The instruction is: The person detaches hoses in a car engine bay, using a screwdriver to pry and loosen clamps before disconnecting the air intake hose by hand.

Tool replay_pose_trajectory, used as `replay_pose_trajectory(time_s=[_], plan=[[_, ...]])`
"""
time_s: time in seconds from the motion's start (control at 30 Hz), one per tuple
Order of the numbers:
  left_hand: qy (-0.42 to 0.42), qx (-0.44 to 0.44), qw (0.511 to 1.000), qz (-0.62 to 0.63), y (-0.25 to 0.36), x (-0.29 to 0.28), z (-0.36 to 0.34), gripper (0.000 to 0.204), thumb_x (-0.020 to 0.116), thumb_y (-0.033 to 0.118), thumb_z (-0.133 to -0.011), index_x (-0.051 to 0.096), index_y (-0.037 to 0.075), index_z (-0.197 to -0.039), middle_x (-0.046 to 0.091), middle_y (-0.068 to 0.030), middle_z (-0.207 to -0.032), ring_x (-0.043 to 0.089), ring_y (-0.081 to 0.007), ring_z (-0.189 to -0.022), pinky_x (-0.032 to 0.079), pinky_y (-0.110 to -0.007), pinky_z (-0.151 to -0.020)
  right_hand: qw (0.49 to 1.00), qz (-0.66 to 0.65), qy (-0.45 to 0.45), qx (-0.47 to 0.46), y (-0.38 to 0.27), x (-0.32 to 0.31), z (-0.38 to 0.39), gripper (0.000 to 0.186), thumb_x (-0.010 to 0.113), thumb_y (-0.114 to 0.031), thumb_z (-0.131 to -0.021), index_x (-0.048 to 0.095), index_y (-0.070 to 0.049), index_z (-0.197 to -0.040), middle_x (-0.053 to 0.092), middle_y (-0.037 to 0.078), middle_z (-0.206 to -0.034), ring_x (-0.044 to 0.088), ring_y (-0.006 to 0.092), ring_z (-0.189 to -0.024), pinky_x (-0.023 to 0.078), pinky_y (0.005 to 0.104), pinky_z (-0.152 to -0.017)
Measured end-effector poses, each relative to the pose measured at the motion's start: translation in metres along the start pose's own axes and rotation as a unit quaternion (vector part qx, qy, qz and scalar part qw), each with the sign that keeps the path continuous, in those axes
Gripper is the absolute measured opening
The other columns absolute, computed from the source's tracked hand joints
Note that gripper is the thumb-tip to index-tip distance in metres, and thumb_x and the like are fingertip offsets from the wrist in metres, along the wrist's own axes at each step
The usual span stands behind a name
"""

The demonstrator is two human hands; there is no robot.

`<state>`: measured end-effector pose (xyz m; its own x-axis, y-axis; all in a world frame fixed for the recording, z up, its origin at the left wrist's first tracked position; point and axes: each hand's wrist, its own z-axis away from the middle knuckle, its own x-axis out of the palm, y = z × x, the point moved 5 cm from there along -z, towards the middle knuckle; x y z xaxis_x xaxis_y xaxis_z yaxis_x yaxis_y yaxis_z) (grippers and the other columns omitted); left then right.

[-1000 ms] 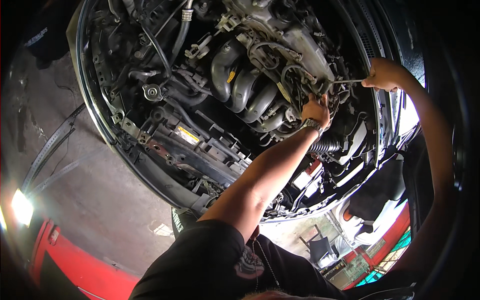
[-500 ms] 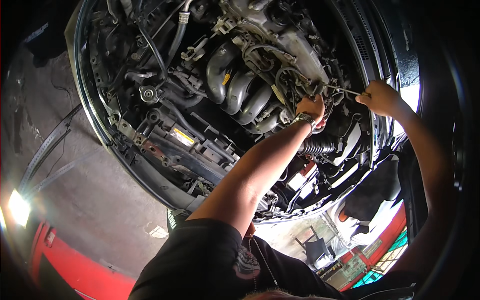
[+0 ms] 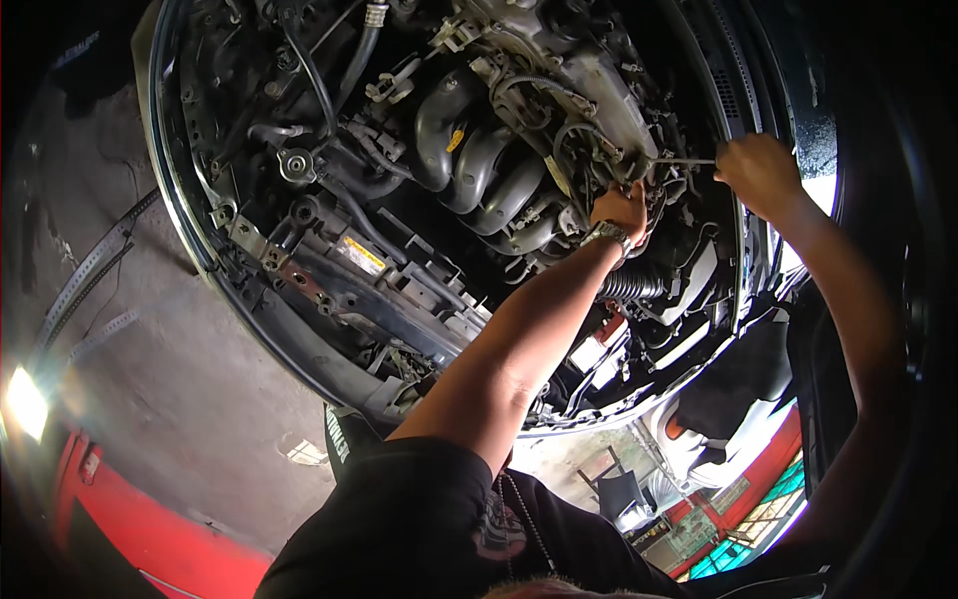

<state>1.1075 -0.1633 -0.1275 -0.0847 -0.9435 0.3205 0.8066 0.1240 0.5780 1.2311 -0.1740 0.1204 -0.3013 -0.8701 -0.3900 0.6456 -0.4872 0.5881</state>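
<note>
Since a second ago, you are drawing your right hand [image 3: 760, 172] downward and outward while keeping it closed around the thin metal tool [image 3: 687, 161]. That tool's long axis is running sideways from your right fist toward your left hand [image 3: 621, 208], its far tip ending just beside those fingers among the engine hoses [image 3: 574, 140]. Your left hand is curling, fingers pressed together, into the engine; what it is pinching is hidden.
</note>
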Motion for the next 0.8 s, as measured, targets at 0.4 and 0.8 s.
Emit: replay_pose_trajectory(time_s=[0.4, 0.8], plan=[[-0.033, -0.037, 0.998, 0.023, 0.014, -0.012, 0.017, 0.062, 0.052, 0.047, -0.104, 0.051, -0.001, -0.143, 0.071, -0.0217, -0.080, 0.068, -0.0260, -0.047, 0.058, -0.038, -0.040, 0.912, -0.366, -0.094, 0.163, 0.001, 0.093, 0.049, 0.061, 0.061, -0.053, -0.101, 0.069, 0.001, -0.073, 0.060, 0.018, -0.062, 0.064, 0.0315, -0.062, 0.048, 0.0473, -0.064], [-0.019, -0.016, 0.999, 0.036, 0.018, -0.009, 0.019, 0.056, 0.048, 0.048, -0.105, 0.056, -0.005, -0.118, 0.068, -0.0202, -0.068, 0.067, -0.0274, -0.045, 0.056, -0.037, -0.038, 0.878, -0.444, 0.009, 0.179, -0.003, 0.119, 0.063, 0.055, 0.069, -0.048, -0.096, 0.067, 0.002, -0.073, 0.058, 0.019, -0.059, 0.062, 0.0337, -0.057, 0.046, 0.0467, -0.060]])
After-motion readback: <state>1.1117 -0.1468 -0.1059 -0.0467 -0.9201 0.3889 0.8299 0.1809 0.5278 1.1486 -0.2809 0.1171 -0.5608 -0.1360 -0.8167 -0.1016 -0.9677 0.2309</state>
